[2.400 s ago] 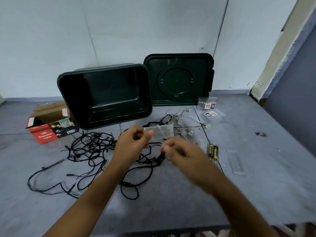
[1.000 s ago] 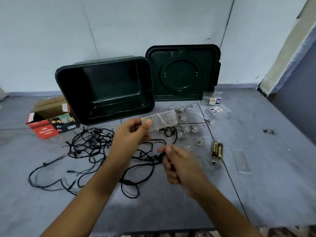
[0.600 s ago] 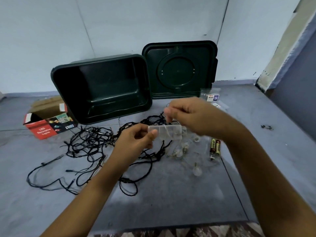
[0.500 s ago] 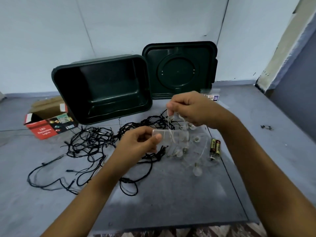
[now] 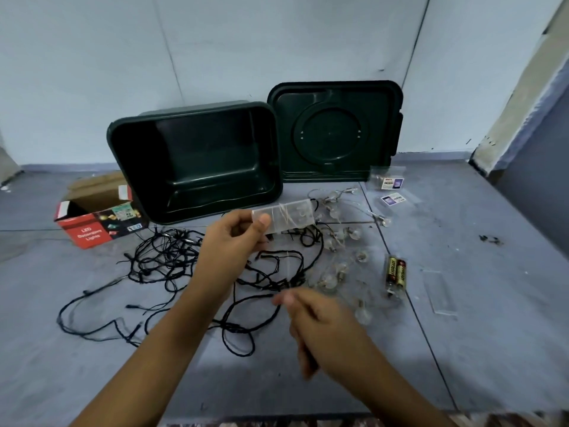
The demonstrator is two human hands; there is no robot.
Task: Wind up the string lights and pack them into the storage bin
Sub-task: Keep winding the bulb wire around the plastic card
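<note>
Left hand (image 5: 229, 245) pinches the clear battery box (image 5: 284, 216) at its near end, long axis running left to right, wire turns already round its middle; your right hand (image 5: 320, 322) sits nearer you, fingertips pinched on the thin wire (image 5: 288, 269) below the box, so the next wrap goes up and over; one storage bin (image 5: 197, 158) beyond, open; one black string (image 5: 172, 260) loose on the tabletop (image 5: 477, 303); two batteries (image 5: 395, 272).

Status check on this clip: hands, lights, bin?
Left hand grips clear battery case; right hand pulls thin wire. Black string lights tangled. Bin empty.
</note>
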